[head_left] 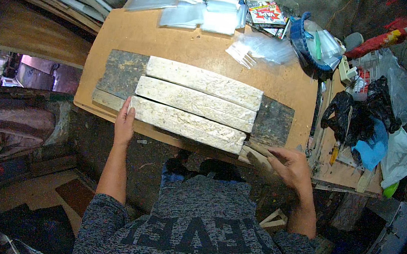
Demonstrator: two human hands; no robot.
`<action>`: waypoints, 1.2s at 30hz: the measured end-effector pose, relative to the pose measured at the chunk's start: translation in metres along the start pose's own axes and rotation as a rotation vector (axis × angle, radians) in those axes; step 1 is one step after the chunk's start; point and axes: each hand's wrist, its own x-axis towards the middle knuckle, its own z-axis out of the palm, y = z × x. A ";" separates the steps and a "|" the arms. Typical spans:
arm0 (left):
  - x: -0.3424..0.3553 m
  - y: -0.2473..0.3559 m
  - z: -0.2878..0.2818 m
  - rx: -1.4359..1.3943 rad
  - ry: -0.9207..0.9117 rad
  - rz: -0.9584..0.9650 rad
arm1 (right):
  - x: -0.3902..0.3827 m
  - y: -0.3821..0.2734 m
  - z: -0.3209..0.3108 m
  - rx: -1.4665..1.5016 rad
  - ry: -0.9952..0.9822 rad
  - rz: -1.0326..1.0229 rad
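Three long white blocks of what looks like tempeh, a far block (203, 82), a middle block (196, 103) and a near block (188, 126), lie side by side on a worn dark board (121, 75). My left hand (124, 124) is closed against the left end of the near block, fingers together at its end face and thumb at the front corner. At that block's right end, my right hand (291, 168) is closed around a narrow brown flat tool (258, 149). Its tip points left at the block's corner; blur hides its exact kind.
Clear plastic bags (183, 14) and small printed boxes (266, 11) lie along the far edge of the wooden table (109, 31). A blue basket (310, 49) stands far right. Black plastic bags (361, 112) and a screwdriver-like yellow handle (334, 154) are on the right-hand bench.
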 end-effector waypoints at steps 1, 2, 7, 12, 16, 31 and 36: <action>-0.001 0.002 0.001 -0.012 -0.002 -0.006 | 0.002 0.008 0.007 0.058 0.004 -0.012; -0.001 0.003 0.001 0.004 0.003 -0.008 | 0.003 0.017 0.015 0.114 0.010 -0.025; -0.002 0.010 0.002 0.044 0.006 0.030 | 0.004 0.043 0.026 0.335 -0.011 0.028; -0.004 0.010 0.003 0.136 0.021 0.024 | -0.001 0.034 0.022 0.283 0.009 0.010; -0.028 0.036 0.026 0.751 0.171 0.123 | -0.018 0.013 -0.011 0.213 -0.004 0.175; -0.135 0.093 0.117 0.774 -0.305 0.463 | -0.017 0.002 0.040 0.358 0.213 0.059; -0.115 0.081 0.082 0.829 -0.135 0.292 | -0.003 -0.024 0.061 0.178 0.074 0.002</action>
